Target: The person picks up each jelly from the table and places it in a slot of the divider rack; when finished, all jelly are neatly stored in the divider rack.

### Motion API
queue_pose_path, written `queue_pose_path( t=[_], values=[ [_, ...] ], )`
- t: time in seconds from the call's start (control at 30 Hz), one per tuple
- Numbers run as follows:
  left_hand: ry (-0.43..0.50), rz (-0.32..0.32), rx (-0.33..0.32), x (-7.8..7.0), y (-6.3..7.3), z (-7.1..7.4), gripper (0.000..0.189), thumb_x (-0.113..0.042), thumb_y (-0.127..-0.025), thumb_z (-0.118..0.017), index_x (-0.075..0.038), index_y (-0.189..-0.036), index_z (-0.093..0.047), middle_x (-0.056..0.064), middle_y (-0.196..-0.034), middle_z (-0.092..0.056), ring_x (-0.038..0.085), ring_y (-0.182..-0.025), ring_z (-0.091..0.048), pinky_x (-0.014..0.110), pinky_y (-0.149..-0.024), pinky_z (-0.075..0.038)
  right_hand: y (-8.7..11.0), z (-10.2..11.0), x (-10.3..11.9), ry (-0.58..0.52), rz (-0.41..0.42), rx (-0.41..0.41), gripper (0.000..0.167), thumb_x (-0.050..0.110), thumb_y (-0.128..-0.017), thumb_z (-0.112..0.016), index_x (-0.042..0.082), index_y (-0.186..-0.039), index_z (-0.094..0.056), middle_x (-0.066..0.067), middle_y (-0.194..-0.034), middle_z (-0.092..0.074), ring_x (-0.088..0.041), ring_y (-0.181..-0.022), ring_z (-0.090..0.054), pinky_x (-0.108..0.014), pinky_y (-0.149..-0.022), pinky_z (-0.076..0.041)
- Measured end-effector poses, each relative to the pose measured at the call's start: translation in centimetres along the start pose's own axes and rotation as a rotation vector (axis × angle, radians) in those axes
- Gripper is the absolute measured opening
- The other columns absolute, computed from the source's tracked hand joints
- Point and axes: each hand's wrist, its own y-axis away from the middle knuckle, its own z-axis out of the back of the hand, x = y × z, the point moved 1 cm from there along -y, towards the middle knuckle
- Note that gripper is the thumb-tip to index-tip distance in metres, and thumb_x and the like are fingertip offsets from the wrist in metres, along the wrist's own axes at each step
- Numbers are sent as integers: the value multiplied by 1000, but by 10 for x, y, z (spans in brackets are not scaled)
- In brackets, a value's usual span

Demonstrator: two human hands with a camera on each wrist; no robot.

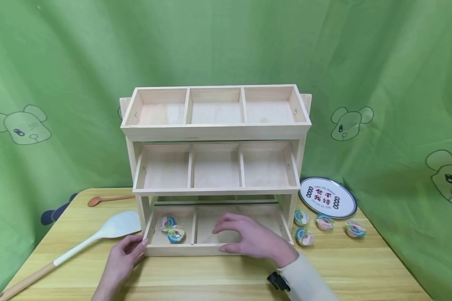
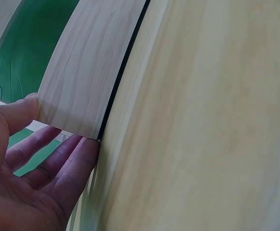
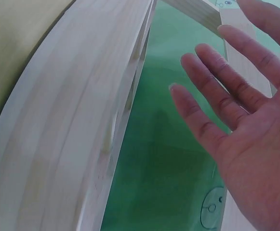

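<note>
1. Wooden rack stands on the table in the head view, its tiers rising towards 12 o'clock and its bottom tray at 6 o'clock
2. Still in the head view, dial centred on the bottom tray: the left grip at 8 o'clock pinches the tray's front corner; the right grip hangs at 4 o'clock over the tray, thumb well apart from loosely bent fingers, holding nothing
3. Same dial: two wrapped cups touch in the tray's compartment at 9 o'clock; four more cups lie at 3 o'clock, a rimmed plate nearer 2; a spatula lies towards 8, a small spoon between 9 and 10
4. Left wrist view: the tray's panel runs in from 12 o'clock, its end between thumb and fingers, with the table filling 3 o'clock
5. Right wrist view: pale wood sweeps from 12 to 7 o'clock; the right grip at 3 o'clock spreads its fingers towards 10, palm bare, apart from that wood, with green cloth between
</note>
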Motion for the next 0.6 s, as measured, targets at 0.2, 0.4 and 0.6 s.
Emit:
queue_pose_path(
  t=[0.2, 0.4, 0.6],
  values=[
    [3, 0, 0, 1, 0, 0, 37, -9, -95, -66, 12, -125, -55, 22, -114, -61, 23, -97, -62, 29, -84, -59, 16, 7, -7, 23, -7, -34, 41, 32, -88, -74, 15, -124, -65, 5, -128, -56, -19, -117, -54, -44, -103, -48],
    [1, 0, -4, 0, 0, 1, 37, -10, -95, -65, 11, -124, -55, 22, -113, -61, 23, -97, -62, 29, -84, -59, 29, 14, -14, 43, -11, -62, 46, 45, -88, -71, 17, -124, -66, 5, -130, -56, -20, -119, -53, -46, -103, -47],
    [-3, -4, -5, 1, -1, 1, 37, -10, -95, -66, 10, -124, -56, 21, -112, -61, 22, -96, -62, 29, -84, -59, 45, 21, -24, 53, -68, -88, 51, 55, -86, -68, 20, -124, -66, 9, -128, -56, -18, -118, -53, -47, -102, -48]
  ],
)
